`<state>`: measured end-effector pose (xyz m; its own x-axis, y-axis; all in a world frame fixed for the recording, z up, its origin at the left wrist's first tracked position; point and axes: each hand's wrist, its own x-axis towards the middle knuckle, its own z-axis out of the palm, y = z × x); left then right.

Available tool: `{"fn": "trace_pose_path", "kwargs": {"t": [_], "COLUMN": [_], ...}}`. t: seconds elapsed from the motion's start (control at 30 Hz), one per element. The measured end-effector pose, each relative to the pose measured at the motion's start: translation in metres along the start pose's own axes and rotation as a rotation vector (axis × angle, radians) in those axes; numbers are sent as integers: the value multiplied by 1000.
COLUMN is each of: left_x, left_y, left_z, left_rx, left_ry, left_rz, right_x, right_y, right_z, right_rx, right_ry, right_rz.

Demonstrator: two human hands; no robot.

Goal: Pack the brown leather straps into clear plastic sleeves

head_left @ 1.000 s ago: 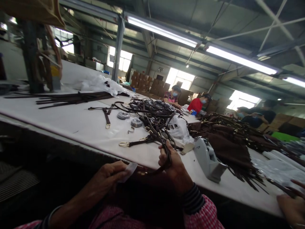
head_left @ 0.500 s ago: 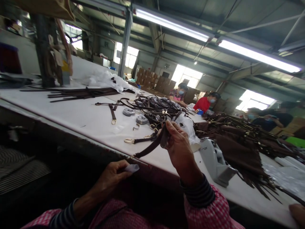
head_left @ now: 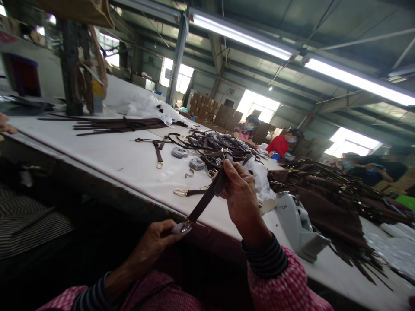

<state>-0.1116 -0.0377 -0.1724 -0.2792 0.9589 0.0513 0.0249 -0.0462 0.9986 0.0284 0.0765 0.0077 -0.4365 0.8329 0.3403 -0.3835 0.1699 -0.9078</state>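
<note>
A dark brown strap hangs slanting down from my right hand, which pinches its upper part between thumb and fingers. At the strap's lower end a gold metal buckle lies against a small pale, thin piece, perhaps plastic or paper. My left hand pinches that pale piece beside the buckle, just off the table's front edge. Behind my right hand is a heap of dark straps. A shorter strap with a gold clasp rests on the table to its left.
Coiled grey bands and a bundle of long brown strips lie on the white table. A white tape dispenser stands right of my hand, by dark brown material. Several people work farther back.
The strap's lower end has swung to my left hand, and its buckle now meets the pale piece there. The view has shifted slightly. A hand has appeared at the far left.
</note>
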Motion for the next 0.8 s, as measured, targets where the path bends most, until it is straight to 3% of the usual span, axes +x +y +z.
{"fn": "trace_pose_path", "kwargs": {"t": [0.5,0.8], "left_x": [2,1], "left_y": [-3,8], "left_z": [4,8], "left_rx": [20,-83], "left_ry": [7,-40], "left_rz": [22,9], "right_x": [0,-2], "right_y": [3,6], "right_z": [-3,-7], "right_rx": [22,38], "right_ry": [5,-21], "right_rz": [-33,-12]}}
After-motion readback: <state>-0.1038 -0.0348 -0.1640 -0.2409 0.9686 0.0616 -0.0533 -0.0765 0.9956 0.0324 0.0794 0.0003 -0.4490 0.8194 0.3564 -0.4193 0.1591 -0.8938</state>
